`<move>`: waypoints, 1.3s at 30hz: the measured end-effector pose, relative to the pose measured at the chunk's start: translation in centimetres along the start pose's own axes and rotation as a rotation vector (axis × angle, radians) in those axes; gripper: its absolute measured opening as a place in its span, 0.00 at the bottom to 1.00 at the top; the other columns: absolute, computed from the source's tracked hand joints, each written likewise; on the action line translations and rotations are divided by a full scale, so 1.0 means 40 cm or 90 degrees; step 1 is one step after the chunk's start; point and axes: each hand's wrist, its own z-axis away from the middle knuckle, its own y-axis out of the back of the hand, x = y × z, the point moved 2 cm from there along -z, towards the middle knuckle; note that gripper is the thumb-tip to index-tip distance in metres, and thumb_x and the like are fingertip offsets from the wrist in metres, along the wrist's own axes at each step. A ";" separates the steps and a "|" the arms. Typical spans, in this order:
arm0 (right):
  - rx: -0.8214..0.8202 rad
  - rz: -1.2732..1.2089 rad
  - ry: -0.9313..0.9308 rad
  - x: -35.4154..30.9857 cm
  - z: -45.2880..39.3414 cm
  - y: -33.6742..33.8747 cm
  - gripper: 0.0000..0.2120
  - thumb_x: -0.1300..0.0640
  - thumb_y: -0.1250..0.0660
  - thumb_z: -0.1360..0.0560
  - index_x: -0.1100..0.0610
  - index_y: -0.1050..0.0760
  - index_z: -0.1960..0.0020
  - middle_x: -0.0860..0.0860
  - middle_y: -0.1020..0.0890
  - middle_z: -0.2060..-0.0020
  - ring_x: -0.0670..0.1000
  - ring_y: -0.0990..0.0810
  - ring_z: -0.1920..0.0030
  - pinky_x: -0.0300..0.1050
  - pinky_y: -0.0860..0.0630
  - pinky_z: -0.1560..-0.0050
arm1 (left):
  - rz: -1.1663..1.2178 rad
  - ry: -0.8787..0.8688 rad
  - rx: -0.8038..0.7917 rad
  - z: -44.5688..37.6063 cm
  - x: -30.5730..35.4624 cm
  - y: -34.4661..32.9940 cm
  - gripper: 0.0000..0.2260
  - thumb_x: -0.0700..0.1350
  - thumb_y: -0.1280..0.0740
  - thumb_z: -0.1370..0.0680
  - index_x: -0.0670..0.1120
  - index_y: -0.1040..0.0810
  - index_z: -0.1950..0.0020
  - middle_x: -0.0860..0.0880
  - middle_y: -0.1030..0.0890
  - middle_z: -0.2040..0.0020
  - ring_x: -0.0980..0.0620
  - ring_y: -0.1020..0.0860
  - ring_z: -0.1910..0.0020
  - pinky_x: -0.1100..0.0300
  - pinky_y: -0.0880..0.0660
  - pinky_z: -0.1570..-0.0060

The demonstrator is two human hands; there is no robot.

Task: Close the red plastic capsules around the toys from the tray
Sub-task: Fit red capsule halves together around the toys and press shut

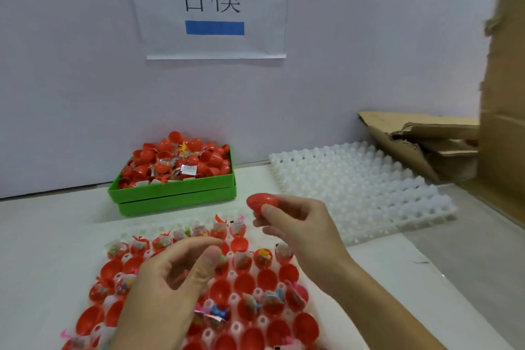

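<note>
Head view: right hand (298, 224) grip holds closed capsule (261, 203); left hand (176, 273) curled above tray (119, 239).

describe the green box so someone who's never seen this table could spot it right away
Start at the paper sign with two large black characters and a blue bar on the back wall. Straight below it, where wall meets table, sits the green box, heaped with red capsules. It is the only green, solid-sided container; both trays nearer are white and dimpled.

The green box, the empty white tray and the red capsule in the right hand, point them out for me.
green box (173, 192), head view, on its front wall.
empty white tray (355, 187), head view, on its bumpy middle.
red capsule (260, 202), head view, on its shell above the fingers.
</note>
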 end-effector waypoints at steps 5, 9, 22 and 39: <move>0.189 -0.333 -0.115 -0.011 -0.194 0.158 0.06 0.64 0.33 0.22 0.67 0.21 0.48 0.61 0.17 0.52 0.56 0.16 0.52 0.39 0.17 0.55 | 0.011 -0.014 0.051 -0.004 -0.012 -0.009 0.07 0.55 0.32 0.37 0.61 0.15 0.62 0.53 0.14 0.61 0.59 0.17 0.62 0.60 0.22 0.61; 0.396 -0.420 -0.051 -0.090 -0.387 0.322 0.15 0.55 0.40 0.17 0.68 0.30 0.40 0.64 0.19 0.47 0.57 0.16 0.54 0.40 0.19 0.57 | -0.031 -0.026 0.057 -0.012 -0.026 -0.018 0.14 0.39 0.32 0.30 0.57 0.15 0.69 0.50 0.14 0.66 0.61 0.18 0.68 0.75 0.25 0.68; 0.202 0.099 -0.013 -0.019 -0.297 0.261 0.13 0.69 0.41 0.23 0.62 0.18 0.49 0.55 0.16 0.64 0.49 0.18 0.66 0.38 0.24 0.64 | -0.182 -0.056 0.063 -0.045 -0.049 -0.012 0.18 0.39 0.30 0.28 0.63 0.17 0.69 0.59 0.17 0.70 0.61 0.19 0.68 0.73 0.24 0.64; -0.230 0.849 0.129 0.043 -0.144 -0.084 0.08 0.60 0.33 0.26 0.53 0.16 0.52 0.50 0.18 0.56 0.51 0.19 0.58 0.49 0.19 0.54 | -0.308 -0.130 0.096 -0.023 -0.044 0.060 0.10 0.46 0.31 0.22 0.58 0.20 0.62 0.63 0.19 0.65 0.63 0.22 0.68 0.74 0.31 0.66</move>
